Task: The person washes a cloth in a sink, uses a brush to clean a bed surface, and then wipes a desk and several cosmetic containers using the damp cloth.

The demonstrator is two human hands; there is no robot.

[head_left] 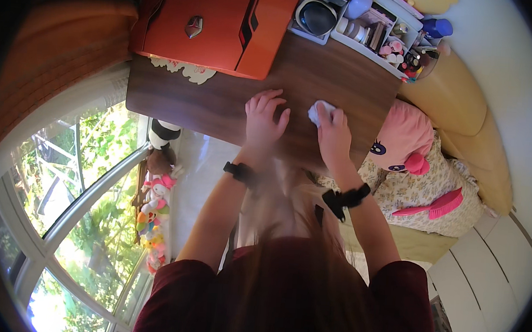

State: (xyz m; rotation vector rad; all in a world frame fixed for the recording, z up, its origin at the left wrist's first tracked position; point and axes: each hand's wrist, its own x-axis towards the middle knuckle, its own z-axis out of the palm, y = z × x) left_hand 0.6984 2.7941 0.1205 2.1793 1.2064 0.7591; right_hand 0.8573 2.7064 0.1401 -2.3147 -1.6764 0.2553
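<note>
My right hand point(335, 134) is closed on a crumpled white wipe point(320, 112), pressed against the brown wooden tabletop point(220, 110). To its left, my left hand point(265, 118) rests on the same surface with its fingers spread, holding nothing. Both wrists wear black bands. A large orange laptop-like case point(217, 24) with a silver emblem covers the far left of the table. From under its near edge pokes a pale lacy mat point(183, 69).
A white organizer point(373, 50) with cosmetics stands at the far right edge, beside a round dark-topped item point(316, 16). Right of the table lie a pink plush cushion point(410, 136) and a pink hairbrush point(433, 205). Plush toys point(155, 207) line the window at left.
</note>
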